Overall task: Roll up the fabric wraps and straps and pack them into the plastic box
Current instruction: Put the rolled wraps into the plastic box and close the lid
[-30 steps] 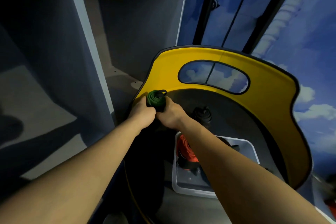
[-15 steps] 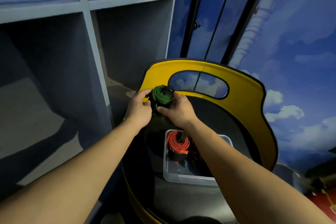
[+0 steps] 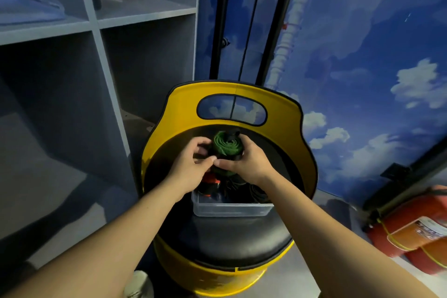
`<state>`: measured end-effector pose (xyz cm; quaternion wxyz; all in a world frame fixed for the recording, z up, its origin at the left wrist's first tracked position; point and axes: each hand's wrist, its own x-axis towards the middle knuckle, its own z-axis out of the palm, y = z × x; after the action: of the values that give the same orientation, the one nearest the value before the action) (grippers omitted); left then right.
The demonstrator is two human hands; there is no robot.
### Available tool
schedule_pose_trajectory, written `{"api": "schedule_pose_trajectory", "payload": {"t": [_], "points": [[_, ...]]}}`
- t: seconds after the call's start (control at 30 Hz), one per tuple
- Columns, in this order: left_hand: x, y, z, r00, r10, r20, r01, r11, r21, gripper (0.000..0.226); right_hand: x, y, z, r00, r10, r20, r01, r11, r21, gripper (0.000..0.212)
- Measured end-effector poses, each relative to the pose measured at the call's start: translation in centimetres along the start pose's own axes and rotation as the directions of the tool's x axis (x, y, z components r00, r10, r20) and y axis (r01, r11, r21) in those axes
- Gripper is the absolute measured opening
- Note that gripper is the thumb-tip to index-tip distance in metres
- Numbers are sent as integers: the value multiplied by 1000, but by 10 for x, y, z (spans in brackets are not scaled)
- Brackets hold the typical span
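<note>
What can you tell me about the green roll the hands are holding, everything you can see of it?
The green wrap is a fabric strip wound into a tight spiral roll, with a dark piece at its top. It looks soft and woven. The left hand and right hand both grip it above the clear plastic box, which sits on the black seat of a yellow chair.

Grey shelving (image 3: 96,31) is standing at nine o'clock, a blue cloud-painted wall (image 3: 362,55) is filling two o'clock, dimly lit.
</note>
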<state>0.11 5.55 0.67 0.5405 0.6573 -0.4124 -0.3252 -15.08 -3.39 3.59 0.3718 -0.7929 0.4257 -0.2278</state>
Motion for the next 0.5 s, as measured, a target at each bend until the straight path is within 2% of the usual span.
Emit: {"api": "schedule_pose_trajectory", "payload": {"t": [0.1,0.2,0.33,0.43,0.5], "points": [[-8,-8,6,997,-50,56,53,997,-59,41,-10,19,-4,999,32,35,-33,999,18,69],[-7,-19,6,989,-95,113,95,995,2,36,-14,41,-4,995,54,82,-59,996,63,63],[1,-33,1,981,-116,158,93,985,146,31,-15,60,5,990,72,118,-82,993,83,84],[10,-44,-4,989,-88,121,42,939,342,24,-16,70,6,992,83,94,-96,984,151,57],[12,-50,-5,985,-97,141,28,905,424,22,-14,73,7,992,77,101,-97,972,214,52]]}}
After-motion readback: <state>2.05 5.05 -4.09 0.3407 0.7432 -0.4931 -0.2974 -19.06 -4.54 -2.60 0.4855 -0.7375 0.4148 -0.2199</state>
